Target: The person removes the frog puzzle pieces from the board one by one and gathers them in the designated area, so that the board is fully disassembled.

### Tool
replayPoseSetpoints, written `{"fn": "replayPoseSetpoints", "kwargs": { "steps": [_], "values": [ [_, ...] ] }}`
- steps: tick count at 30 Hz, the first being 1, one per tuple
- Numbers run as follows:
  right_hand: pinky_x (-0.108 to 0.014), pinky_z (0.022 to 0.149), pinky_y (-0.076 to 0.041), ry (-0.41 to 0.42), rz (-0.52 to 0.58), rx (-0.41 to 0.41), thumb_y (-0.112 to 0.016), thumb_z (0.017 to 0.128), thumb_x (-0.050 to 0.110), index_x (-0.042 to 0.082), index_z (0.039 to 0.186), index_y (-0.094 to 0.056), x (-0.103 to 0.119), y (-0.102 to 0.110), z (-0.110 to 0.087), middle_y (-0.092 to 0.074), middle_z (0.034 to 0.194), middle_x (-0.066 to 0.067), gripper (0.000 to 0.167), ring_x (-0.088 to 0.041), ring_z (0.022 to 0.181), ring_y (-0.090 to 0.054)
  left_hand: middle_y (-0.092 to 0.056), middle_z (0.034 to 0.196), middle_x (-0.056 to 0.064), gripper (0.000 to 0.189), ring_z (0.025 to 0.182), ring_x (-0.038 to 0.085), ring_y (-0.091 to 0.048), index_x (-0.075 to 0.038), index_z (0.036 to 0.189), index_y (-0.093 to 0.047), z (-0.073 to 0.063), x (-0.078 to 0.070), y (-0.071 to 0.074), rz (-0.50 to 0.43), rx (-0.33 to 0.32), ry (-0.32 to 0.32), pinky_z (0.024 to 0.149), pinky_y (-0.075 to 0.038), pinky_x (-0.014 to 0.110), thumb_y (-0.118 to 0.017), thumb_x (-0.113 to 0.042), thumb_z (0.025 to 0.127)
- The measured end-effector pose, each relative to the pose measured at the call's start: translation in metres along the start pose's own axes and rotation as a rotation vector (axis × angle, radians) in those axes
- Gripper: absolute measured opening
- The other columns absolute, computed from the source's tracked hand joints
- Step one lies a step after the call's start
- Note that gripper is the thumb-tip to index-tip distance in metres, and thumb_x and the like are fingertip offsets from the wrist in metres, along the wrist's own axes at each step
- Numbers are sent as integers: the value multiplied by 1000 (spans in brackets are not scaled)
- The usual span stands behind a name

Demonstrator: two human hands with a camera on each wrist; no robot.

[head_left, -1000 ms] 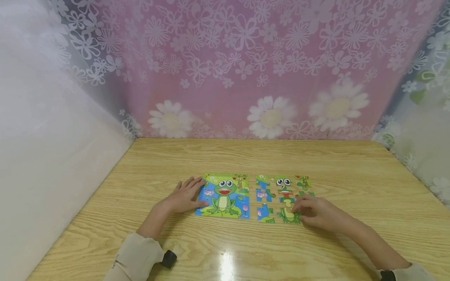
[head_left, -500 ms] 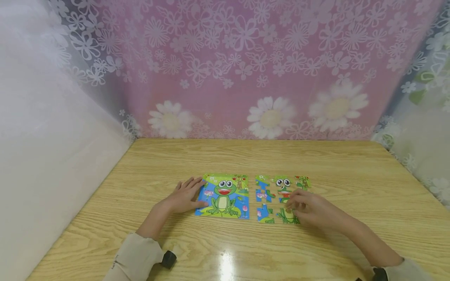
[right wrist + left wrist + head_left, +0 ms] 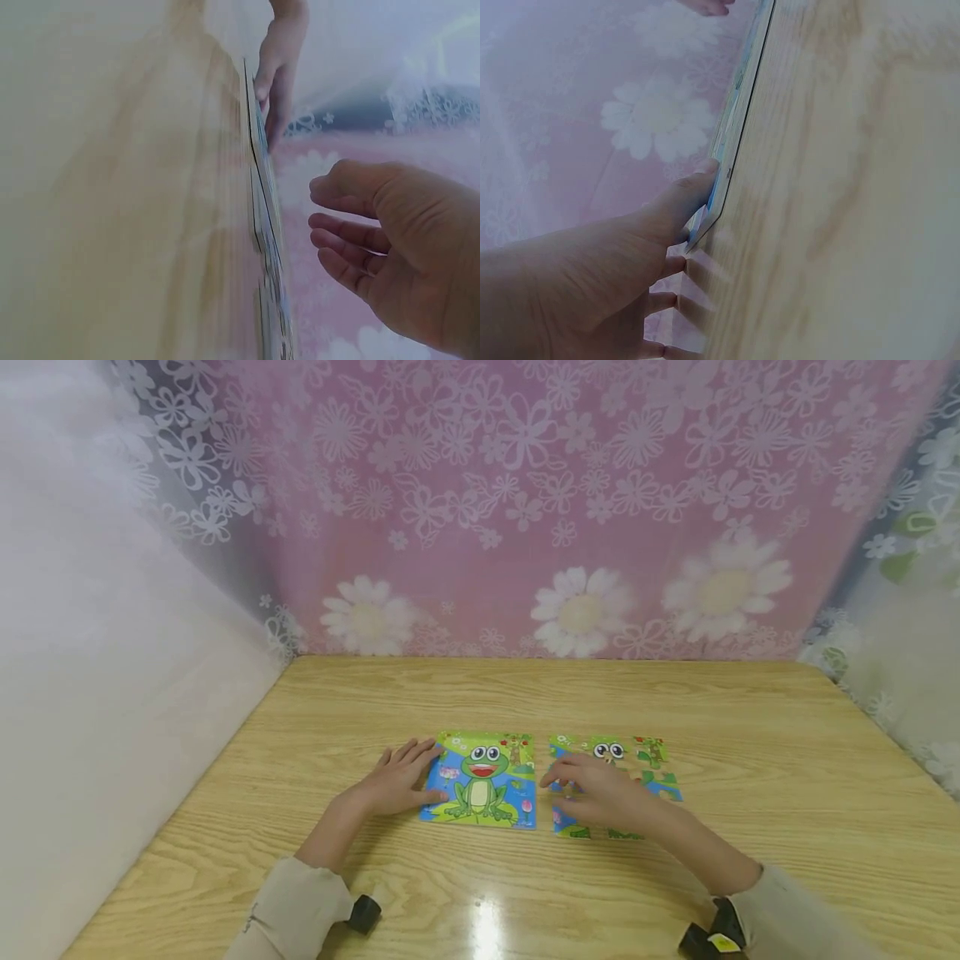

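A square frog picture board [image 3: 480, 785] lies flat on the table. My left hand [image 3: 390, 783] rests at its left side, thumb on the board near the lower left corner; the left wrist view shows the thumb over the board's edge [image 3: 727, 169] and the other fingers spread. To the right, wooden jigsaw pieces with the same frog picture lie in loose rows, among them a tree piece [image 3: 651, 752] and a frog-eyes piece [image 3: 608, 749]. Above the left pieces hovers my right hand [image 3: 607, 792]; in the right wrist view its relaxed fingers [image 3: 352, 236] hold nothing. It hides the middle pieces.
The wooden table [image 3: 480, 693] extends around the board and pieces. A pink flowered curtain [image 3: 465, 543] hangs behind its far edge, and a white sheet [image 3: 127, 693] borders the left side. Dark wrist-camera mounts [image 3: 364, 914] sit at both cuffs.
My right hand has moved left from the frog-body pieces to above the left column, its fingers now loosened. My left hand stays by the frog board.
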State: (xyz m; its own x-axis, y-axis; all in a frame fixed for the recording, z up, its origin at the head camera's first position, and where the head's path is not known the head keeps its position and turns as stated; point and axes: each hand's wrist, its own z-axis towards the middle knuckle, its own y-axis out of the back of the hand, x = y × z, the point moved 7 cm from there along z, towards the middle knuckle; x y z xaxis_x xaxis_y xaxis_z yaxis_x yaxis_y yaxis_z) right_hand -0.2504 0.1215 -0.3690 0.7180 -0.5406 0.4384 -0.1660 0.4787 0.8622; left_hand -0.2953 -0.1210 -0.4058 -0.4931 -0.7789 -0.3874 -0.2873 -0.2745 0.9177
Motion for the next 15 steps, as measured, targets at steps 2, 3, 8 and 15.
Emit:
{"fn": "replayPoseSetpoints", "kwargs": {
  "steps": [2,3,8,15],
  "values": [
    [-26,68,-50,-2,-4,7,-64,84,7,5,104,-65,3,-5,7,-57,102,-2,20,-20,87,-57,-14,151,12,81,136,35,-4,-9,147,-22,1,1,-1,7,-2,0,103,-1,58,-53,-53,87],
    [-26,69,-50,-15,0,15,-64,85,9,6,105,-64,4,-7,10,-57,103,-1,20,-19,87,-57,-14,151,12,81,136,35,-4,-9,147,-22,1,1,-1,10,-2,-1,103,-1,58,-53,-53,87],
    [-28,72,-49,-57,-34,36,-68,85,18,7,106,-65,8,-19,23,-56,103,-1,24,-16,88,-54,-14,151,12,80,136,35,-5,-9,147,-23,1,1,-1,20,-3,0,103,-1,58,-53,-53,88],
    [-29,71,-46,-126,-22,70,-69,83,19,5,106,-65,11,-29,29,-55,100,0,27,-16,87,-49,-15,150,12,80,136,35,-5,-8,146,-23,1,0,0,15,-2,12,104,-1,58,-54,-52,88]
  ]
}}
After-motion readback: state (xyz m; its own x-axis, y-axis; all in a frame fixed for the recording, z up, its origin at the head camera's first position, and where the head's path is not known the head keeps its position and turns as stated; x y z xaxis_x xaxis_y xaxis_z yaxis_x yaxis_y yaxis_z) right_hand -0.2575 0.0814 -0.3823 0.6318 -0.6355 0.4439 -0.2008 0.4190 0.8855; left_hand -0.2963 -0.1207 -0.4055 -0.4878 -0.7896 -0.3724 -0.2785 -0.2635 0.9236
